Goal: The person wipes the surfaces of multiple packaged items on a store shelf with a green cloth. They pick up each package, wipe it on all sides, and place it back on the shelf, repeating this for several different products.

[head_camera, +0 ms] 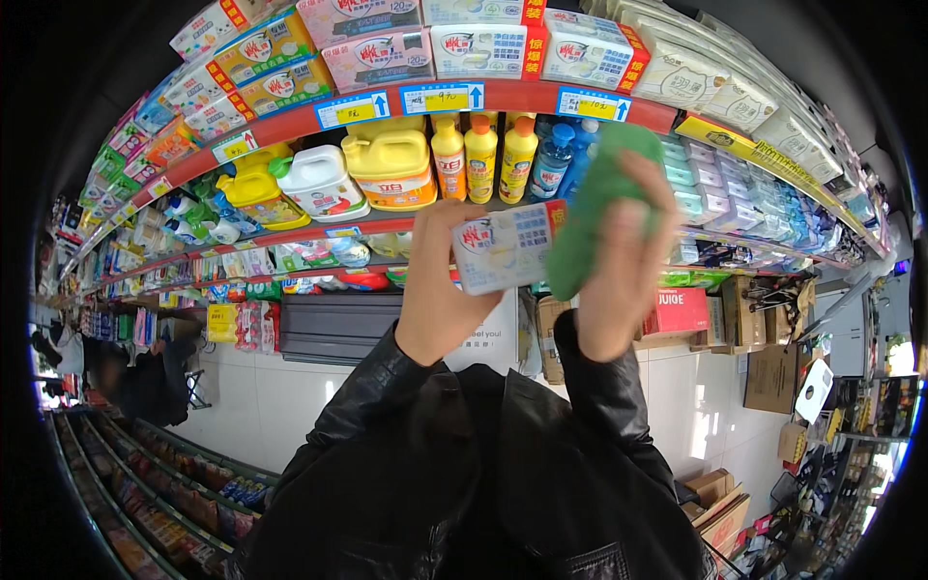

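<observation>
My left hand (446, 290) grips a white boxed or wrapped soap pack (502, 249) with a red end band, held out in front of the shelves. My right hand (627, 275) is closed on a green cloth or sponge (602, 210), blurred, whose lower part is at the red end of the pack. Whether the two touch is hard to tell. Similar soap packs (478, 52) stand stacked on the shelf above. Behind my hands are yellow detergent jugs (391, 167), yellow bottles (481, 161) and a blue bottle (552, 163).
A red shelf edge (507, 98) with price tags curves across the top. Paper tissue packs (681, 72) fill the upper right. Cardboard boxes (772, 377) and a red carton (676, 310) sit at the right. A person (148, 377) is at the far left, near low shelves (145, 493).
</observation>
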A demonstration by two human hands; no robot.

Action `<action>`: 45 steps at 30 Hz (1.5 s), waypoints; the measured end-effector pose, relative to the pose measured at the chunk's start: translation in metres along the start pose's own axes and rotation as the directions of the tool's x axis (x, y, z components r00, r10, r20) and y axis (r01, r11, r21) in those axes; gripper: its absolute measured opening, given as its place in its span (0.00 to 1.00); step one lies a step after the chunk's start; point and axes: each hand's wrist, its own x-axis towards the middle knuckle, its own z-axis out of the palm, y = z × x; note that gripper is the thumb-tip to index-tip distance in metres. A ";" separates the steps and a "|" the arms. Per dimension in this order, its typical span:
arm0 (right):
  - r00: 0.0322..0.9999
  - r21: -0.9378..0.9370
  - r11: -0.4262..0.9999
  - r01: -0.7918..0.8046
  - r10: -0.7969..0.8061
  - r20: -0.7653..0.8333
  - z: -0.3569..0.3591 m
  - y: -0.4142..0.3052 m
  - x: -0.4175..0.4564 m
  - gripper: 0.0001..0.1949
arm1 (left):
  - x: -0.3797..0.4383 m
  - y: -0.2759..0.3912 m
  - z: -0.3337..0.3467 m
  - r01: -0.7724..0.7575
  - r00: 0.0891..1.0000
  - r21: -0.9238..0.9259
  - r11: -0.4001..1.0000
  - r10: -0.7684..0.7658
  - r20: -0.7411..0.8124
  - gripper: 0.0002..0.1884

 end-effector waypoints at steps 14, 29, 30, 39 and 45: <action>0.918 -0.352 0.926 0.137 0.015 0.397 0.037 0.037 -0.042 0.12 | -0.025 -0.015 -0.014 0.128 0.990 0.143 0.981 -0.136 0.043 0.42; 0.928 -0.263 0.925 -0.273 0.326 0.181 0.005 0.065 -0.051 0.12 | -0.035 -0.015 -0.009 0.271 0.961 -0.274 0.923 -0.276 0.021 0.43; 0.920 -0.172 0.921 -0.349 0.372 0.123 0.000 0.068 -0.050 0.13 | -0.035 -0.017 -0.009 0.309 0.945 -0.380 0.872 -0.327 0.018 0.41; 0.889 -0.333 0.905 0.265 -0.096 0.447 0.031 0.005 -0.083 0.27 | -0.037 -0.026 -0.003 0.419 0.791 -0.811 0.408 -0.603 0.106 0.25; 0.802 -0.212 0.871 0.442 -0.279 0.528 0.038 0.004 -0.116 0.23 | -0.045 -0.038 -0.008 0.365 0.788 -0.916 0.165 -0.579 0.210 0.23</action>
